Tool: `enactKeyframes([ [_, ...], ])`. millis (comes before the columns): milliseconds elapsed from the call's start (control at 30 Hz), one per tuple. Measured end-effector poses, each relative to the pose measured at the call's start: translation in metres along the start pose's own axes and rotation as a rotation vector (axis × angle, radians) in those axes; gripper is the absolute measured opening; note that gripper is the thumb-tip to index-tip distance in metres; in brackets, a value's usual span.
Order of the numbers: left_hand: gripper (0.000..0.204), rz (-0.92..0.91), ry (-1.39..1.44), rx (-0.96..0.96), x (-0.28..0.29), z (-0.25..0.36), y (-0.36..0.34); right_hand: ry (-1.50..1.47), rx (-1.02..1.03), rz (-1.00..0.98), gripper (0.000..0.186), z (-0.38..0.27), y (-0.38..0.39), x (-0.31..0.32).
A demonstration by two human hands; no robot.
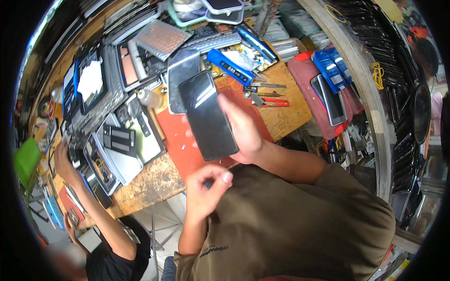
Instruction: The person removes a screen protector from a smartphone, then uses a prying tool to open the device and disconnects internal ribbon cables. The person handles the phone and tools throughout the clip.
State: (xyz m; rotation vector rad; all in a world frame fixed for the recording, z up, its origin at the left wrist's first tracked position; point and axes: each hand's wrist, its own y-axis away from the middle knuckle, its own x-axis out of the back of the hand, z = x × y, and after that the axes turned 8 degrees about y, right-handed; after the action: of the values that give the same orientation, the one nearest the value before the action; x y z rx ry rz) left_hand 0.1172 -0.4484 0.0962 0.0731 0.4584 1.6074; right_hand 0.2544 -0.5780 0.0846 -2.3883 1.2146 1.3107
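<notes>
My right hand (246, 133) grips a black smartphone (206, 119), screen upward, over a red work mat (171, 154). Behind its top lies a dark, clear-edged panel (183, 65) on the mat. Lower and left of the phone, my left hand (206, 189) is raised near the mat's front edge, apart from the phone, with fingers curled and thumb bent toward them; whether anything small is inside is hidden. Beyond the mat are a blue tool (229, 68), a red utility knife (276, 102) and a small white bottle (147, 98).
The cluttered wooden bench (154, 182) holds open cases (101, 154) and stacked screens. A red pad (302, 82) with phones is at right, beside a metal post (377, 136) and shelving. A co-worker's arm (101, 213) reaches over the bench at left.
</notes>
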Motion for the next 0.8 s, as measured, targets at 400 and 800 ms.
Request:
enactKeyframes([
  [400, 0.032, 0.113, -1.198, -0.829, 0.057, 0.016, -0.02, 1.348, 0.22, -0.339, 0.066, -0.011, 0.019, 0.023],
  [800, 0.029, 0.243, -1.128, -0.89, 0.029, -0.011, -0.037, 1.48, 0.553, -0.041, 0.023, -0.017, 0.054, 0.059],
])
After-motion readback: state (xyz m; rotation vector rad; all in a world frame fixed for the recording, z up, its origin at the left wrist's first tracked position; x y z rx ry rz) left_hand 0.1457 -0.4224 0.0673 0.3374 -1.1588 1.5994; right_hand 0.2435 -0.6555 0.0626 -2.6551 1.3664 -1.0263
